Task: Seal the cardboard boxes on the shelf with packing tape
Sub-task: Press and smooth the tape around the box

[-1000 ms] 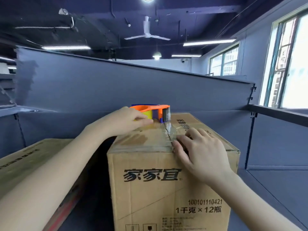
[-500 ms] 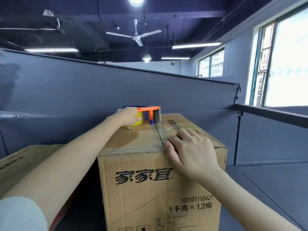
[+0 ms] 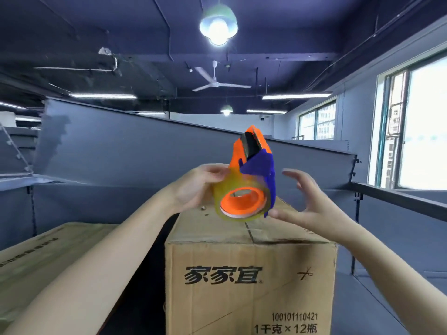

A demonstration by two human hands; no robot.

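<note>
Grey shelving (image 3: 121, 153) is seen behind the cardboard box (image 3: 249, 274), set just below both hands. Above it the tape dispenser (image 3: 249, 180) is gripped by the left hand (image 3: 196, 187), cutter up; the right hand (image 3: 307, 204) is held spread beside it, probably so the tape end can be found

Seen from a single head-worn wide-angle camera, facing forward and nearly level. Close behind the cardboard box (image 3: 249, 274), near the tape dispenser (image 3: 249, 180) at centre frame. Wide enough to take in the shelf's back panel (image 3: 121, 151), the ceiling fan (image 3: 214, 83) and the windows (image 3: 423, 126) at right.
</note>
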